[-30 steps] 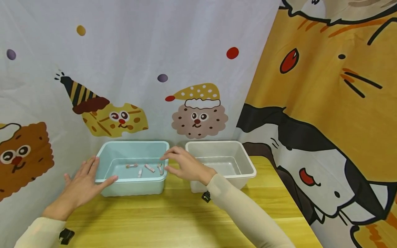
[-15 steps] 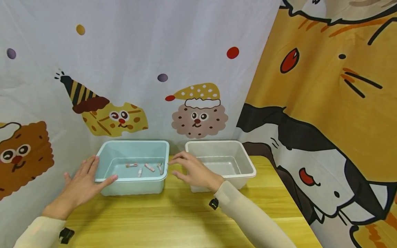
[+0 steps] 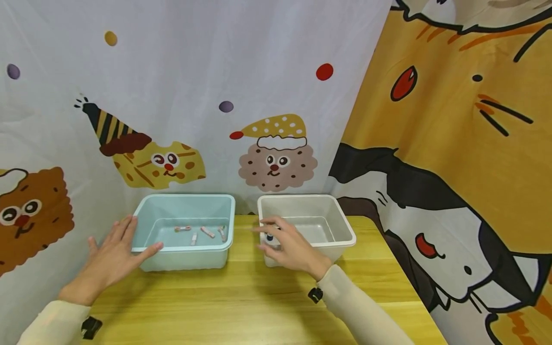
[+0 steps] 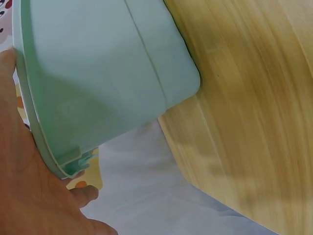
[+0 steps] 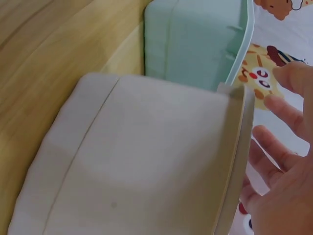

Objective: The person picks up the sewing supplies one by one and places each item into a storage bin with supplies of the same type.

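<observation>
A light blue plastic bin (image 3: 185, 258) stands on the table, with several small pink-and-white pieces (image 3: 208, 232) lying on its floor. My left hand (image 3: 113, 254) rests at its left rim, fingers straight and thumb reaching over the near corner; in the left wrist view the hand (image 4: 34, 181) lies along the rim. To the right stands a grey-white bin (image 3: 310, 251). Over its near left corner is my right hand (image 3: 293, 247), fingers spread and slightly bent. A small dark-and-white shape (image 3: 270, 236) shows between forefinger and thumb; I cannot tell whether they hold it.
Yellow wood-grain table (image 3: 194, 306) extends in front of both bins, and a narrow gap separates them. Behind the bins hangs a white printed curtain (image 3: 172, 72). An orange curtain with cartoon cats (image 3: 431, 120) borders the right side.
My right hand has moved right, from the blue bin's right rim to the grey-white bin's near left corner. The dark-and-white shape now shows between its fingers. My left hand stays put.
</observation>
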